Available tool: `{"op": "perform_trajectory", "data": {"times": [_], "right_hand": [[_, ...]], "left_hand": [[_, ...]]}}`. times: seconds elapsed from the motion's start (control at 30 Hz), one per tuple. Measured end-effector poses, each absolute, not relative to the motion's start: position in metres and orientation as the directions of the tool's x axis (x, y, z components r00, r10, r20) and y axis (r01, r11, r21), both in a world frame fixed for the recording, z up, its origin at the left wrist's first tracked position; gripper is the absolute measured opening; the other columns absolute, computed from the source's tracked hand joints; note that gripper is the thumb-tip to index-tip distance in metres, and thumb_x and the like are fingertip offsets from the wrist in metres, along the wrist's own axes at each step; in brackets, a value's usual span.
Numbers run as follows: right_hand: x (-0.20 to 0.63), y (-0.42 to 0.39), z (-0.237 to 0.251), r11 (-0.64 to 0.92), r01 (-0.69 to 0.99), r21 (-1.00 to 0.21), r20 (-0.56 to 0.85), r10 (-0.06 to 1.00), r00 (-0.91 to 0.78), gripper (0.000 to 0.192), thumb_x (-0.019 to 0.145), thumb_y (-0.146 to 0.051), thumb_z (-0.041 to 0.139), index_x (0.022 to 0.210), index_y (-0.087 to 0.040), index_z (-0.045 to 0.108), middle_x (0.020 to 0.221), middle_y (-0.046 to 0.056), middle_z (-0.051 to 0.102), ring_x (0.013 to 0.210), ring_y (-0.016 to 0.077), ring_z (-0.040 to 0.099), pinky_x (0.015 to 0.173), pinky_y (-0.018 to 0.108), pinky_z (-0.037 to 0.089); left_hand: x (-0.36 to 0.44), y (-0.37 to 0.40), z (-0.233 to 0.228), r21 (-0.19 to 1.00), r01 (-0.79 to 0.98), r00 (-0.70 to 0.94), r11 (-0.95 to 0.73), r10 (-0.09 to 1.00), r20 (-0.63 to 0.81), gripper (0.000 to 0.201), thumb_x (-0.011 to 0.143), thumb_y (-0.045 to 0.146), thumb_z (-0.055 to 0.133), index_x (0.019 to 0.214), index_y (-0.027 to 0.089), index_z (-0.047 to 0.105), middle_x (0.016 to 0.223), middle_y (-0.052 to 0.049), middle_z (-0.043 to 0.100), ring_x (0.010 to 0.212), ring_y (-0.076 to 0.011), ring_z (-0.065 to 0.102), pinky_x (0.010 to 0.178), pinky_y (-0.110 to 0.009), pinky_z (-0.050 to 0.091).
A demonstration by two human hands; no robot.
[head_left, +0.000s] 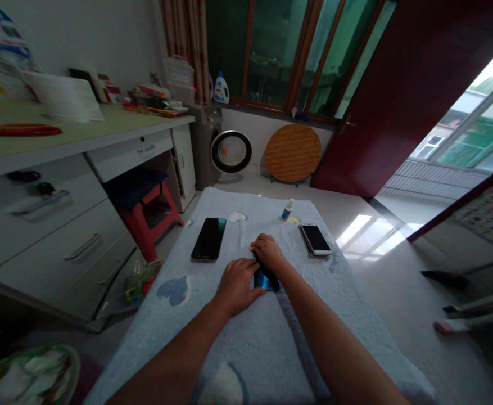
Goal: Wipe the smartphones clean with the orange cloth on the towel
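Blue phone [265,279] pinned flat between both hands on the towel-covered worktop [322,315].

The phone is pressed down near the worktop's middle: the left hand [236,285] is laid over its left edge with fingers spread, seemingly to stop it sliding, while the right hand [268,253] is curled over its far end with something small and pale pinched at the fingertips; what that is cannot be told. Neither hand is closed fully round the phone. A dark phone [209,238] is laid screen-up at ten o'clock from the hands, and a small stack of phones [315,240] at two o'clock, both well apart. A little bottle [287,210] is stood upright at one o'clock, a white pad [238,216] at eleven o'clock, within reach.
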State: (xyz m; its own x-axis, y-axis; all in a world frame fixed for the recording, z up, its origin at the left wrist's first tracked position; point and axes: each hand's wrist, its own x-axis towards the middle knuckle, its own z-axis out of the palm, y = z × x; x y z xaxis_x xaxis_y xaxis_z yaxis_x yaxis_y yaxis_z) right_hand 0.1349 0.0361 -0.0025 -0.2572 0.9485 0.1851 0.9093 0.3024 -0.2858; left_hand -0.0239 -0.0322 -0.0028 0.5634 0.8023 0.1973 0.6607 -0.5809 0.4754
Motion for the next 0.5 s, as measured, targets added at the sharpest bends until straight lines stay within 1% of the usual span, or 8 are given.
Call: {"op": "perform_trajectory", "data": {"times": [0.07, 0.17, 0.23, 0.3, 0.4, 0.5], "right_hand": [[0.138, 0.035, -0.003, 0.308, 0.903, -0.299, 0.196, 0.946, -0.258, 0.018, 0.091, -0.021, 0.057, 0.091, -0.018, 0.075, 0.093, 0.006, 0.065, 0.09, 0.0148, 0.057, 0.087, 0.024, 0.037], [0.147, 0.04, -0.001, 0.224, 0.932, -0.284, 0.193, 0.966, -0.174, 0.019, 0.092, -0.021, 0.056, 0.096, -0.019, 0.075, 0.091, 0.007, 0.065, 0.09, 0.0156, 0.058, 0.086, 0.024, 0.038], [0.151, 0.044, 0.001, 0.15, 0.957, -0.249, 0.183, 0.977, -0.106, 0.022, 0.092, -0.018, 0.053, 0.094, -0.016, 0.075, 0.089, 0.009, 0.066, 0.09, 0.017, 0.058, 0.085, 0.026, 0.039], [0.149, 0.047, 0.001, 0.116, 0.968, -0.222, 0.177, 0.981, -0.077, 0.023, 0.092, -0.017, 0.052, 0.089, -0.014, 0.075, 0.088, 0.012, 0.066, 0.089, 0.0184, 0.058, 0.084, 0.027, 0.039], [0.136, 0.05, -0.002, 0.138, 0.966, -0.217, 0.179, 0.979, -0.099, 0.023, 0.092, -0.018, 0.052, 0.088, -0.013, 0.075, 0.088, 0.012, 0.065, 0.088, 0.0189, 0.058, 0.084, 0.027, 0.04], [0.121, 0.05, -0.005, 0.172, 0.959, -0.225, 0.168, 0.976, -0.136, 0.023, 0.092, -0.019, 0.052, 0.087, -0.015, 0.075, 0.089, 0.011, 0.065, 0.088, 0.018, 0.057, 0.084, 0.026, 0.039]], "left_hand": [[-0.023, -0.033, -0.003, 0.469, 0.667, 0.558, -0.579, 0.805, 0.2, 0.059, 0.072, 0.042, 0.072, 0.124, 0.021, 0.058, 0.131, -0.01, 0.058, 0.12, -0.0297, 0.051, 0.105, -0.045, 0.035], [-0.022, -0.034, -0.003, 0.463, 0.681, 0.545, -0.568, 0.815, 0.198, 0.058, 0.072, 0.042, 0.072, 0.125, 0.021, 0.058, 0.133, -0.01, 0.057, 0.122, -0.0295, 0.05, 0.107, -0.045, 0.032], [-0.022, -0.034, -0.003, 0.463, 0.683, 0.545, -0.565, 0.816, 0.193, 0.058, 0.073, 0.043, 0.072, 0.125, 0.021, 0.058, 0.134, -0.01, 0.056, 0.122, -0.0293, 0.05, 0.107, -0.045, 0.032], [-0.022, -0.034, -0.003, 0.459, 0.681, 0.551, -0.57, 0.812, 0.192, 0.058, 0.073, 0.043, 0.071, 0.125, 0.021, 0.058, 0.134, -0.01, 0.056, 0.122, -0.0297, 0.049, 0.107, -0.046, 0.032], [-0.023, -0.034, 0.0, 0.448, 0.681, 0.559, -0.58, 0.806, 0.194, 0.058, 0.073, 0.044, 0.072, 0.124, 0.02, 0.058, 0.132, -0.011, 0.057, 0.121, -0.0305, 0.049, 0.106, -0.046, 0.033], [-0.023, -0.034, 0.003, 0.448, 0.678, 0.562, -0.584, 0.803, 0.196, 0.055, 0.072, 0.042, 0.072, 0.122, 0.022, 0.059, 0.125, -0.009, 0.061, 0.115, -0.0295, 0.053, 0.103, -0.045, 0.036]]}}
